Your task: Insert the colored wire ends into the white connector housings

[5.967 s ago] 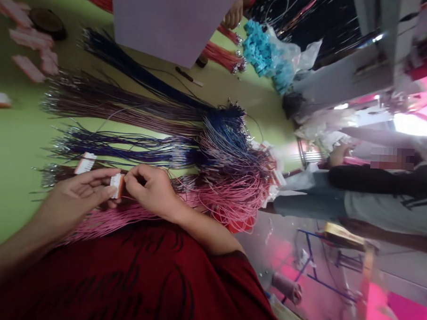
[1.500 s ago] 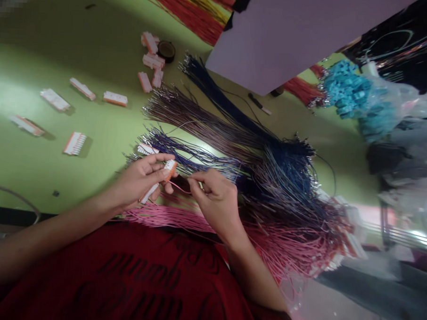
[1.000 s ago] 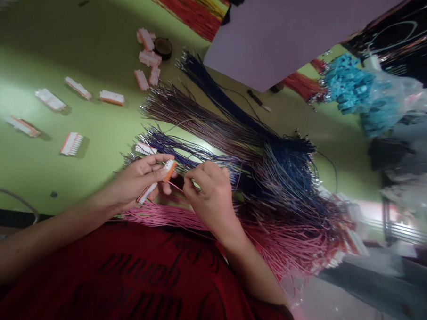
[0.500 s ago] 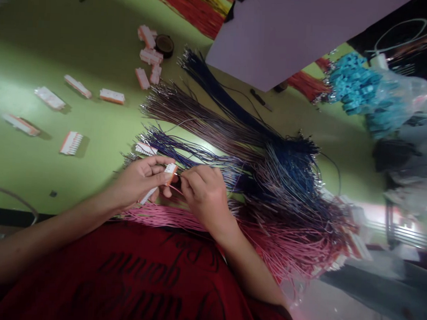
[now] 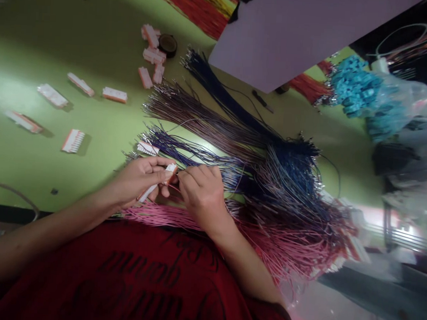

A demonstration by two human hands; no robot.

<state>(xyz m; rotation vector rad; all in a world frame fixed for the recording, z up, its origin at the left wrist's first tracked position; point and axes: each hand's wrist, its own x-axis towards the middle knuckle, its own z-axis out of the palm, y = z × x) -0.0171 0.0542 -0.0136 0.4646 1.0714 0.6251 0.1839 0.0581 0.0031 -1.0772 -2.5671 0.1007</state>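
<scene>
Far left of the worktop (image 5: 45,44): several white-and-orange connector housings (image 5: 73,141) lie scattered and apart on the green surface; a further cluster (image 5: 152,58) sits higher up beside a dark tape roll (image 5: 168,43).
Left hand (image 5: 138,182): fingers closed around a white-and-orange connector (image 5: 163,176), held just above the worktop edge, close to the person's chest.
Connector position: tilted, its orange end facing the right hand, directly above the pink wires.
Right hand (image 5: 201,192): thumb and forefinger pinched on a thin pink wire (image 5: 175,186), its tip at the connector's end; the two hands almost touch.
Below the hands: a bundle of pink wires (image 5: 161,216) runs along the worktop edge toward the right.
Centre: fanned bundles of purple wires (image 5: 185,151), brown wires (image 5: 190,114) and dark blue wires (image 5: 216,89).
Upper centre: a pale flat sheet (image 5: 293,31) overhangs red wires (image 5: 195,8).
Right: a clear bag of light blue parts (image 5: 358,88).
</scene>
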